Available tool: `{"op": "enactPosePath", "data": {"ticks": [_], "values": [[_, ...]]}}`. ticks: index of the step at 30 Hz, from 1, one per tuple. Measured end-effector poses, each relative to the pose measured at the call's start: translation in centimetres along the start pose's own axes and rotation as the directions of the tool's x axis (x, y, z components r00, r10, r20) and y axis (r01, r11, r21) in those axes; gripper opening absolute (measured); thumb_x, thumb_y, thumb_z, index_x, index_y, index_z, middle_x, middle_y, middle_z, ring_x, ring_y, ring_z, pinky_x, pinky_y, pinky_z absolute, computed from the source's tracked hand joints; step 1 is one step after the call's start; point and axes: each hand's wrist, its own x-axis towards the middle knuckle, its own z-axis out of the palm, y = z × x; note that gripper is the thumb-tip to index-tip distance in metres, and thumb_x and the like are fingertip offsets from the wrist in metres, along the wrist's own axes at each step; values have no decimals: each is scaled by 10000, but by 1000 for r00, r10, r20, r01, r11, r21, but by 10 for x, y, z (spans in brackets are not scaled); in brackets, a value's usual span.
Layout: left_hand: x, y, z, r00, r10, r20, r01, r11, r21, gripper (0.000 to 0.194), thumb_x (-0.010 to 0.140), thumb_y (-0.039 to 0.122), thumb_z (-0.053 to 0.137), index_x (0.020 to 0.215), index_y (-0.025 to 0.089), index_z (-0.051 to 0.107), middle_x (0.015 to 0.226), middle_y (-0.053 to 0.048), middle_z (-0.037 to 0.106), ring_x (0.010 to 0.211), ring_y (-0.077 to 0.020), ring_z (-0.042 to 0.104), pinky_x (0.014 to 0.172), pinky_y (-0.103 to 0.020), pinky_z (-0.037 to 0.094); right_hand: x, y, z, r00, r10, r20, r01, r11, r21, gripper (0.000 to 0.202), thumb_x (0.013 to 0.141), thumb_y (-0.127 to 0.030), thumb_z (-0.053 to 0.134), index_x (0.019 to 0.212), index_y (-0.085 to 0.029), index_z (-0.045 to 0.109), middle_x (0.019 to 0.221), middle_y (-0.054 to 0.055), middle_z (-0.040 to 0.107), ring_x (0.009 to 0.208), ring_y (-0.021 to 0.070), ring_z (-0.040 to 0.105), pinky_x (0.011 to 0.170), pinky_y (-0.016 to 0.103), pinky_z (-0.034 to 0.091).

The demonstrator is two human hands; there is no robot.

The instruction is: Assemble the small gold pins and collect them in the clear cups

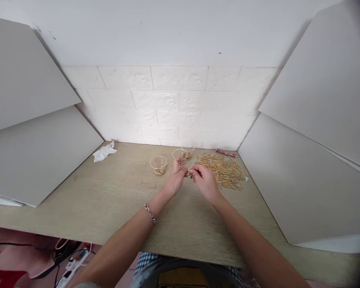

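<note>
My left hand [176, 177] and my right hand [204, 181] meet above the middle of the table, fingertips nearly touching. Both are closed in a pinch around something small, maybe slim and gold-coloured, that I cannot make out. Just right of my right hand lies a loose pile of thin gold-coloured sticks [228, 173]. To the left of my left hand is a clear round plastic cup [158, 162] with small gold pieces [160, 171] in it. Behind my left hand are more clear cups [180, 153] with gold pieces [187, 155], partly hidden.
A red patterned tube [226, 153] lies by the back wall, behind the pile. Crumpled white tissue [104, 152] rests at the back left of the table [114, 200]. Grey panels [48, 156] flank both sides. A power strip [73, 268] with cables is below, at left.
</note>
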Motion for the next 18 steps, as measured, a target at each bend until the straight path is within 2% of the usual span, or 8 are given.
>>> {"op": "enactPosePath", "data": {"ticks": [3,8,11,15,18], "values": [[2,-4,-3,991,105,82,-112,990,86,285,771,222,571,1002,227,404,585,64,417,563,-103,438,600,-216,366,-2,-1,3,999,18,-35,-18,1000,11,144,774,-308,478,749,-197,567,646,13,597,593,155,541,590,277,416],[2,-4,-2,986,158,52,-166,959,230,248,810,229,513,1013,228,371,601,58,410,583,-112,453,621,-227,376,-5,-4,12,991,9,-136,-10,1000,-6,157,784,-304,467,740,-186,559,674,28,611,615,157,547,606,275,420],[2,-1,-3,981,176,86,-195,924,330,219,845,223,436,1039,219,337,612,55,423,606,-120,463,642,-240,382,-5,-4,15,985,-55,-166,40,995,-90,159,788,-283,459,727,-179,562,662,28,606,611,153,538,608,269,413],[1,1,-5,975,193,108,-221,853,473,193,852,198,390,1036,208,335,651,47,438,614,-120,470,645,-246,386,-2,-1,11,973,-206,-101,178,956,-233,161,805,-233,437,736,-176,571,701,40,609,647,152,539,629,264,405],[1,2,-6,973,194,123,-230,814,534,176,845,201,393,1016,206,350,670,42,451,602,-117,465,632,-244,387,0,1,5,968,-247,-36,227,933,-279,166,811,-227,432,741,-179,574,718,45,609,669,158,542,639,269,401]]}}
